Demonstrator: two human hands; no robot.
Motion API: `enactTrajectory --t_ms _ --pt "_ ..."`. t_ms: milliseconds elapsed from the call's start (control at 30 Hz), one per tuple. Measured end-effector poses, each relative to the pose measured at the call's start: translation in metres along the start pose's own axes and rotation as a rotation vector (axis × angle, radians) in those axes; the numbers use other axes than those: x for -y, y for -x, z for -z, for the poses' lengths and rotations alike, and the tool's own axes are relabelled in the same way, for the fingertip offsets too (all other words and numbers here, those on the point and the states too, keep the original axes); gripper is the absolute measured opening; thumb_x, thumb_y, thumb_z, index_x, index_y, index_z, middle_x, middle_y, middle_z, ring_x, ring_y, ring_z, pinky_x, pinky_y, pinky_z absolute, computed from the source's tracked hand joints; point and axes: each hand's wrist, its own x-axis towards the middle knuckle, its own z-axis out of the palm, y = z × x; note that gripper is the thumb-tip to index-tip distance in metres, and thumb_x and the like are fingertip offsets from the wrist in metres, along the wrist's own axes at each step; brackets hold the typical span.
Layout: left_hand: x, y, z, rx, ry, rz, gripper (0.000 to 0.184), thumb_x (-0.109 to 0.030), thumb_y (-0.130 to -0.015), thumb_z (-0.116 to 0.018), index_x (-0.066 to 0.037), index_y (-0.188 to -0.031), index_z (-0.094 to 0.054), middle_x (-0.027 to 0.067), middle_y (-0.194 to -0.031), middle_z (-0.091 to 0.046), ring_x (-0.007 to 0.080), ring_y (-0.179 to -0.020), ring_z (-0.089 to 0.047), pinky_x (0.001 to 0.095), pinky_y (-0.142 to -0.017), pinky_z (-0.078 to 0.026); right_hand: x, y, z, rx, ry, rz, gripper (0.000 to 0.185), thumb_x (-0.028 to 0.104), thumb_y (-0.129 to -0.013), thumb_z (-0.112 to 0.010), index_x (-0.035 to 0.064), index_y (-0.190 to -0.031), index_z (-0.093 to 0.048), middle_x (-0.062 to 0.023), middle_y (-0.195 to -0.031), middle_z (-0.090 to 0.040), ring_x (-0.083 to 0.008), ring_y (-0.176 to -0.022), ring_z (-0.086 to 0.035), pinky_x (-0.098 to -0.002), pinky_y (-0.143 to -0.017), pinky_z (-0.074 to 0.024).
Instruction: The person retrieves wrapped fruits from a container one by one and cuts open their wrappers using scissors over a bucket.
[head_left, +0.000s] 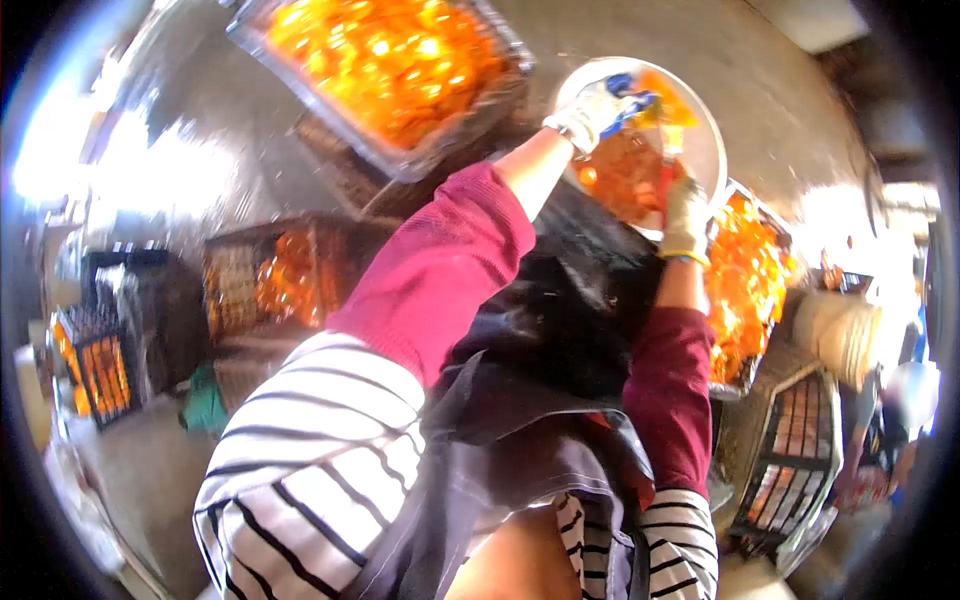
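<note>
My left hand (604, 108), in a white glove with blue fingertips, is over a round white basin (717, 150). Its fingers close on a glossy yellow-orange piece (668, 98) whose kind I cannot make out. My right hand (687, 215), gloved too, grips a red-handled tool (667, 185) at the basin's near right side. The tool's pale upper end is blurred against the orange piece, so its kind is unclear. Reddish-orange contents (625, 175) lie in the basin below both hands.
A lined crate heaped with glossy orange pieces (385, 60) stands at upper left. Another heap of orange pieces (745, 285) is beside my right forearm. Crates (265, 275) stand at left, and a slatted crate (795, 450) is at lower right. A person (890, 430) is at far right.
</note>
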Motion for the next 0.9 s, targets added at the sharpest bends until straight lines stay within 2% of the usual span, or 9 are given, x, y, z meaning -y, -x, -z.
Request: enactTrajectory --t_ms 33,133,200,333,467,567,633,800,900 --pt "0.017 -0.013 0.012 -0.003 0.031 -0.265 0.040 -0.040 -0.087 -0.052 -0.010 -0.113 -0.057 0.0086 -0.112 -0.060 0.0239 -0.107 -0.055 0.0335 -0.092 -0.041 0.008 0.003 0.005 0.059 -0.320 -0.081 0.030 0.028 -0.089 -0.051 0.0068 -0.109 -0.058 -0.0145 -0.082 -0.065 -0.0206 -0.068 -0.061 -0.0279 -0.061 -0.0474" --pt "0.056 0.008 0.076 -0.145 0.128 -0.069 0.048 -0.048 -0.079 -0.059 -0.005 -0.101 -0.061 0.0168 -0.092 -0.065 0.0316 -0.087 -0.063 0.0394 -0.074 -0.049 0.022 0.003 0.023 -0.086 -1.020 -0.280 0.036 0.032 -0.085 -0.059 0.0048 -0.108 -0.055 -0.0160 -0.081 -0.064 -0.0191 -0.059 -0.060 -0.0249 -0.048 -0.0448" --pt "0.086 0.030 0.135 -0.175 -0.034 0.158 0.044 -0.044 -0.081 -0.059 -0.009 -0.107 -0.060 0.0147 -0.095 -0.064 0.0273 -0.086 -0.063 0.0365 -0.073 -0.049 -0.002 0.004 0.040 -0.083 -0.971 -0.099 0.042 0.038 -0.085 -0.058 0.0030 -0.109 -0.056 -0.0135 -0.099 -0.062 -0.0198 -0.069 -0.061 -0.0262 -0.054 -0.0472" --pt "0.127 0.087 0.217 -0.080 -0.847 0.387 0.047 -0.048 -0.081 -0.057 -0.008 -0.106 -0.062 0.0102 -0.088 -0.066 0.0245 -0.078 -0.063 0.0364 -0.067 -0.049 0.003 0.017 0.063 0.277 -1.983 -0.044 0.040 0.036 -0.080 -0.053 0.0022 -0.101 -0.048 -0.0123 -0.103 -0.049 -0.0235 -0.088 -0.049 -0.0348 -0.079 -0.0391" --pt "0.143 0.089 0.229 0.520 -1.273 0.450 0.042 -0.033 -0.079 -0.059 -0.004 -0.109 -0.063 0.0117 -0.099 -0.065 0.0332 -0.091 -0.062 0.0533 -0.072 -0.047 0.037 0.015 0.063 0.206 -1.888 0.067 0.026 0.027 -0.071 -0.051 0.0076 -0.080 -0.037 -0.0061 -0.086 -0.034 -0.0198 -0.078 -0.034 -0.0357 -0.075 -0.0287" --pt "0.156 0.085 0.209 0.751 -1.519 0.408 0.027 -0.021 -0.079 -0.058 -0.013 -0.103 -0.068 0.0035 -0.103 -0.066 0.0299 -0.093 -0.061 0.0555 -0.064 -0.045 -0.013 -0.009 0.047 0.683 -1.902 0.419 0.055 0.043 -0.083 -0.053 -0.0012 -0.117 -0.053 -0.0136 -0.124 -0.053 -0.0259 -0.114 -0.052 -0.0429 -0.103 -0.0349" --pt "0.166 0.080 0.204 0.781 -1.525 0.421 0.027 -0.022 -0.079 -0.058 -0.016 -0.104 -0.068 0.0005 -0.102 -0.065 0.0286 -0.095 -0.061 0.0574 -0.064 -0.044 -0.027 -0.001 0.047 0.584 -1.952 0.246 0.053 0.042 -0.083 -0.054 -0.0005 -0.115 -0.054 -0.0122 -0.123 -0.054 -0.0249 -0.112 -0.053 -0.0422 -0.101 -0.0364" --pt "0.191 0.076 0.229 0.706 -1.060 0.320 0.033 -0.034 -0.079 -0.055 -0.008 -0.095 -0.069 0.0124 -0.101 -0.066 0.0302 -0.095 -0.062 0.0405 -0.081 -0.048 -0.007 0.015 0.050 0.302 -1.996 -0.089 0.051 0.040 -0.085 -0.054 -0.0020 -0.113 -0.054 -0.0117 -0.121 -0.055 -0.0251 -0.111 -0.054 -0.0409 -0.100 -0.0380" --pt "0.166 0.080 0.240 0.113 -0.749 0.341 0.061 -0.059 -0.074 -0.057 -0.003 -0.097 -0.063 0.0144 -0.091 -0.065 0.0276 -0.086 -0.063 0.0367 -0.075 -0.050 0.006 0.020 0.050 0.007 -1.856 -0.354 0.047 0.036 -0.087 -0.053 -0.0030 -0.113 -0.053 -0.0136 -0.121 -0.055 -0.0265 -0.111 -0.053 -0.0410 -0.100 -0.0380"
